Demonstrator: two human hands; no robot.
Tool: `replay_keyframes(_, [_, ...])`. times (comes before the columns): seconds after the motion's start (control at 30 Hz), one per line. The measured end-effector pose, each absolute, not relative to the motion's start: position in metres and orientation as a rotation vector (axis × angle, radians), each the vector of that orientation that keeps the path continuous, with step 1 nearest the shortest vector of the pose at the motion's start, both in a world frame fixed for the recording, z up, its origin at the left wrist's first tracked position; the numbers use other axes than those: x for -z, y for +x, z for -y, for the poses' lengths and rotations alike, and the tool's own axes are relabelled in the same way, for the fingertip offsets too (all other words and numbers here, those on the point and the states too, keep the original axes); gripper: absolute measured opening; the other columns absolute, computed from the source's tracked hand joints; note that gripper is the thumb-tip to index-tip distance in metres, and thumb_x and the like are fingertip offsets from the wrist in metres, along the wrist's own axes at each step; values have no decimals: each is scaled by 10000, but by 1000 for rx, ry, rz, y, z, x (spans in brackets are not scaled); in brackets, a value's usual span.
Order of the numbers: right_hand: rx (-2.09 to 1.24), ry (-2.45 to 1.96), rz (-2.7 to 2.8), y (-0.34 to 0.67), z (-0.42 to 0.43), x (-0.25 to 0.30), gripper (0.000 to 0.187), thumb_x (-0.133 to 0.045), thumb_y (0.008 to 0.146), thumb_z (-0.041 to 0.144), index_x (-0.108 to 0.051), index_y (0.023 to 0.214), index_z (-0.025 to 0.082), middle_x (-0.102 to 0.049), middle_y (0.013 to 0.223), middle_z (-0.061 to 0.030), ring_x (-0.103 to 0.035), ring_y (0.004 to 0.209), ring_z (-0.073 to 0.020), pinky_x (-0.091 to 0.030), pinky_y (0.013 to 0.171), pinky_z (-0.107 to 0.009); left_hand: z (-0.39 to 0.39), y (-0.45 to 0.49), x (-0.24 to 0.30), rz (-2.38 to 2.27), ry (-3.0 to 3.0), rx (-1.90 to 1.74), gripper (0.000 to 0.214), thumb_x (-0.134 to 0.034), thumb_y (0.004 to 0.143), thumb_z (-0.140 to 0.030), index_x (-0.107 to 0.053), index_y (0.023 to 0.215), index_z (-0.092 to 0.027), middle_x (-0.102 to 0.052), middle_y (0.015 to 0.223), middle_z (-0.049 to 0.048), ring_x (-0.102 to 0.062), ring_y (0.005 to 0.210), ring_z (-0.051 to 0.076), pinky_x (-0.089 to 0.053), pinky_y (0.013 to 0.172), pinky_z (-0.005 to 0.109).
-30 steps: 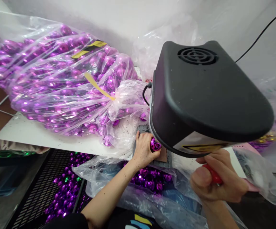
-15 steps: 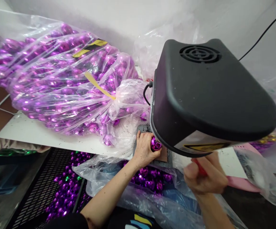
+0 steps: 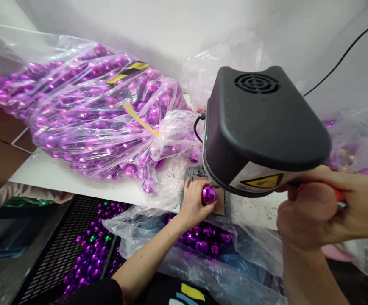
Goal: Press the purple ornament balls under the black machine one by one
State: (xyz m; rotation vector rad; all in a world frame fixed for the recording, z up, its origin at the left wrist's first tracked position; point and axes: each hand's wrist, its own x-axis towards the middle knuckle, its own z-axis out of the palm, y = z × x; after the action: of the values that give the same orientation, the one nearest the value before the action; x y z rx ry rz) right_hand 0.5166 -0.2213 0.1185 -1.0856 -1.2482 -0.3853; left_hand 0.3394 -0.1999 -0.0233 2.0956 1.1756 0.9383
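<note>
My left hand [image 3: 194, 204] is closed around a shiny purple ball [image 3: 208, 194] and holds it on a small grey platform [image 3: 222, 209] under the black machine head [image 3: 263, 127]. My right hand [image 3: 327, 207] is clenched on a red-handled tool [image 3: 338, 195] at the right, just below the machine head's front edge, where a yellow warning label [image 3: 262, 181] shows.
A large clear bag of purple balls [image 3: 91, 118] lies on the white table [image 3: 53, 180] to the left. Another open bag of purple balls [image 3: 203, 243] sits below the table edge, with more balls on a black grate [image 3: 76, 258]. A black cable [image 3: 346, 53] runs up right.
My right hand has risen and swung to the right with the red handle. The machine head sits lower in view. My left hand keeps the ball in place.
</note>
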Motion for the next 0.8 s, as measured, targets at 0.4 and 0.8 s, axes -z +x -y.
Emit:
replay_keyframes(0.4, [381, -1103, 1153, 511, 211, -123, 303, -601, 840, 364, -672, 639, 148, -503, 479, -17, -474, 429, -70, -248, 399, -210, 279, 297, 20, -939, 2359, -679, 895, -724, 747, -672, -395, 1480, -279, -527, 1335, 154, -508, 1274, 333, -265, 1177, 655])
replay_keyframes(0.8, [180, -1424, 1111, 538, 186, -134, 294, -660, 801, 488, -672, 766, 196, -458, 492, 16, -407, 407, -67, -311, 382, -196, 154, 188, -30, -1583, 1867, -1487, 184, -588, 954, -354, -670, 1048, -218, -688, 1009, 49, -651, 961, 193, -522, 894, 360])
